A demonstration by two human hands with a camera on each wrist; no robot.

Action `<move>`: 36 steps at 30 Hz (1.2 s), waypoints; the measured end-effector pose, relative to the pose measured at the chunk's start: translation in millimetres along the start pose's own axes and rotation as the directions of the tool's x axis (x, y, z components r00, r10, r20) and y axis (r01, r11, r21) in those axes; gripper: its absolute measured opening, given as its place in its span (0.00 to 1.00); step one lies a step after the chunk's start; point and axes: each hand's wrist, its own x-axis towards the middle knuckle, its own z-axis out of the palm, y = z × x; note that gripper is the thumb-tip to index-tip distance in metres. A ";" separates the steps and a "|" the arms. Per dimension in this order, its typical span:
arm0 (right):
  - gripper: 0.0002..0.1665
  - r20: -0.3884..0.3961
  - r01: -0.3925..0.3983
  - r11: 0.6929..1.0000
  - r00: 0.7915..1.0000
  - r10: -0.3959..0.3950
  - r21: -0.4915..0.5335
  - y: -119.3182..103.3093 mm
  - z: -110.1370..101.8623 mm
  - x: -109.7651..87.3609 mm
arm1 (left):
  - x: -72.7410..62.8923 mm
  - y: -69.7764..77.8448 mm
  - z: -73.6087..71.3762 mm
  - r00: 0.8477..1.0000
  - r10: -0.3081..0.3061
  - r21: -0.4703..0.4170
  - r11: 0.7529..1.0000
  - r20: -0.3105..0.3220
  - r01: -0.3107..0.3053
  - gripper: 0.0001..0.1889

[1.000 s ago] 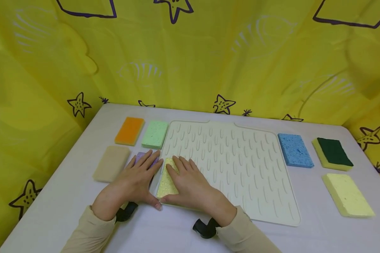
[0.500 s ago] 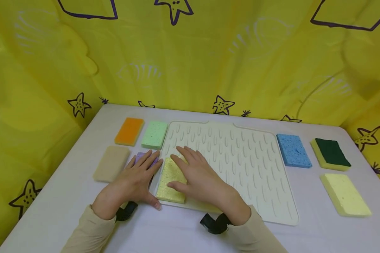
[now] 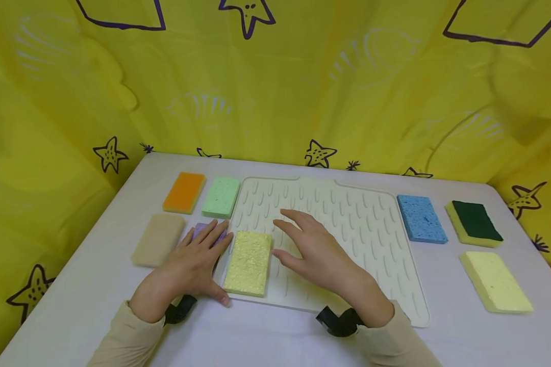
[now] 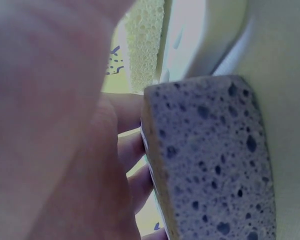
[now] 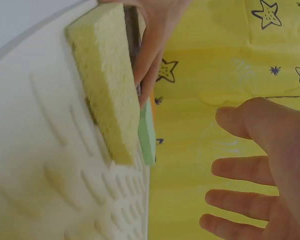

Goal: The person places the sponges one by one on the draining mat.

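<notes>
My left hand (image 3: 190, 267) lies with spread, mostly straight fingers on a purple sponge (image 4: 215, 160), covering most of it in the head view. Close to the thumb, a pale yellow sponge (image 3: 248, 262) rests flat at the left front corner of a whitish ridged mat (image 3: 358, 229). Just right of that sponge, my right hand (image 3: 323, 257) hovers over the mat with relaxed, parted fingers and holds nothing. The right wrist view shows a gap between its fingers and the yellow sponge.
Orange (image 3: 184, 192), mint green (image 3: 221, 197) and beige (image 3: 158, 239) sponges lie left of the mat. To its right are a blue sponge (image 3: 422, 218), a green-topped scouring sponge (image 3: 475, 223) and another pale yellow sponge (image 3: 496, 282). A yellow curtain (image 3: 275, 92) rises behind the table.
My right hand has let go of the pale yellow sponge and moved up and right, leaving it uncovered on the mat. My left hand stays on the purple sponge.
</notes>
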 end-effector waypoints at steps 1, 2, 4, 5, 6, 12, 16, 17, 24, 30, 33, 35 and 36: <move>0.31 0.001 -0.006 1.000 1.000 0.006 -0.004 2.3 -1.3 -2.2 | -0.2 0.1 -0.4 1.000 -0.001 -0.002 1.000 0.001 0.001 0.71; 0.31 0.001 -0.010 1.000 1.000 0.010 -0.012 4.8 -2.6 -4.4 | -0.3 -0.1 -0.6 1.000 0.000 -0.002 1.000 -0.002 0.000 0.71; 0.31 0.001 -0.023 1.000 1.000 0.023 -0.021 9.2 -5.6 -9.1 | -0.5 -0.5 -1.3 1.000 0.004 -0.004 1.000 -0.008 -0.004 0.71; 0.31 0.000 -0.030 0.999 1.000 0.030 -0.027 11.5 -6.9 -11.4 | -0.6 -0.8 -1.5 1.000 0.004 -0.003 1.000 -0.009 -0.004 0.71; 0.31 0.000 -0.035 0.999 0.999 0.035 -0.031 13.6 -8.1 -13.8 | -0.8 -0.9 -1.9 1.000 0.004 -0.004 1.000 -0.007 -0.004 0.72; 0.31 -0.008 -0.056 0.997 0.998 0.056 -0.050 24.9 -11.8 -26.6 | -1.2 -1.5 -1.8 1.000 0.004 -0.010 1.000 0.000 -0.004 0.72; 0.30 -0.008 -0.074 0.996 0.997 0.074 -0.059 30.7 -13.7 -35.7 | -1.5 -1.1 -1.9 1.000 0.001 -0.010 1.000 0.003 -0.001 0.72; 0.30 -0.008 -0.081 0.995 0.997 0.081 -0.063 32.4 -14.1 -38.5 | -1.7 -0.8 -1.9 1.000 0.002 -0.011 1.000 0.004 -0.002 0.72; 0.28 -0.014 -0.127 0.989 0.992 0.127 -0.071 44.2 -19.1 -58.1 | -2.6 0.1 -1.1 1.000 0.006 -0.018 1.000 0.007 -0.006 0.71; 0.28 -0.015 -0.156 0.983 0.988 0.156 -0.091 53.9 -27.4 -71.2 | -2.6 -0.5 -1.4 1.000 0.004 -0.012 1.000 0.001 -0.004 0.72; 0.28 -0.025 -0.172 0.979 0.985 0.170 -0.106 61.2 -32.4 -80.3 | -1.6 -0.6 -1.2 1.000 0.004 -0.006 1.000 0.001 -0.004 0.72; 0.28 -0.039 -0.182 0.977 0.983 0.178 -0.114 67.3 -34.5 -87.5 | -1.1 -0.9 -0.9 1.000 0.004 -0.004 1.000 -0.001 -0.004 0.72; 0.28 -0.044 -0.188 0.975 0.982 0.184 -0.117 70.5 -35.3 -91.3 | -0.8 -0.9 -0.7 1.000 0.005 -0.004 1.000 -0.001 -0.005 0.72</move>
